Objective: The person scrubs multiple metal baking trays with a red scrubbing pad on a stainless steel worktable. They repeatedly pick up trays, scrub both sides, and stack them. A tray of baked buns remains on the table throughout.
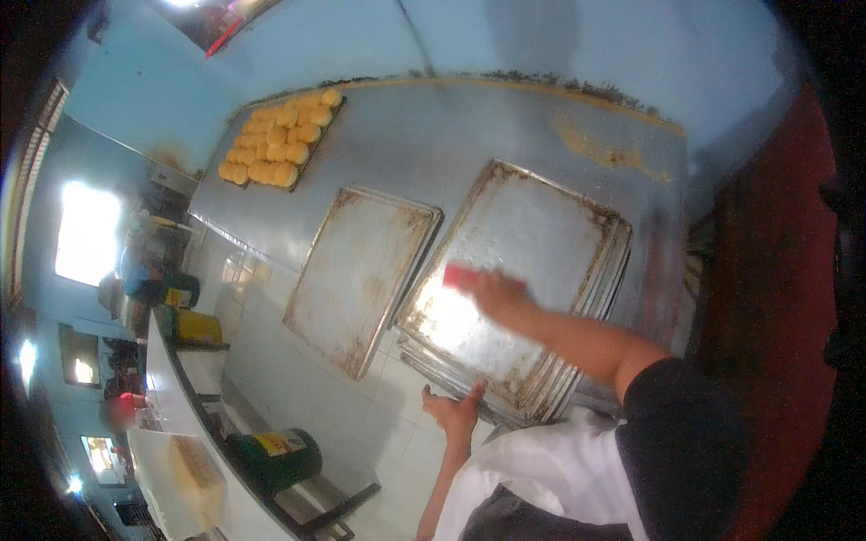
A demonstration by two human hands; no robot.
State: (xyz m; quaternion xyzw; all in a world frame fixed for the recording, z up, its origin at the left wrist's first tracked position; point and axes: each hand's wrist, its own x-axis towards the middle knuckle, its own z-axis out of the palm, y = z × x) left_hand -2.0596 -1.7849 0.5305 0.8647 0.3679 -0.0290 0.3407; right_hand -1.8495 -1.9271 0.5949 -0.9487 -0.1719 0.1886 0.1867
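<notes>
1. Several flat metal trays [550, 225] lie stacked right of centre in the frame; I judge them stiff, and heavy as a pile.
2. My right hand [496, 294] is closed around a red block [459, 276] above the trays (blur hides its finer shape); it looks light, best held by its sides.
3. My left hand [453, 414], lower centre, has thumb and finger spread beside the pile's edge; whether it touches, I can't tell.
4. Bare metal may prove slippery: I'd grasp the raised rims.
</notes>
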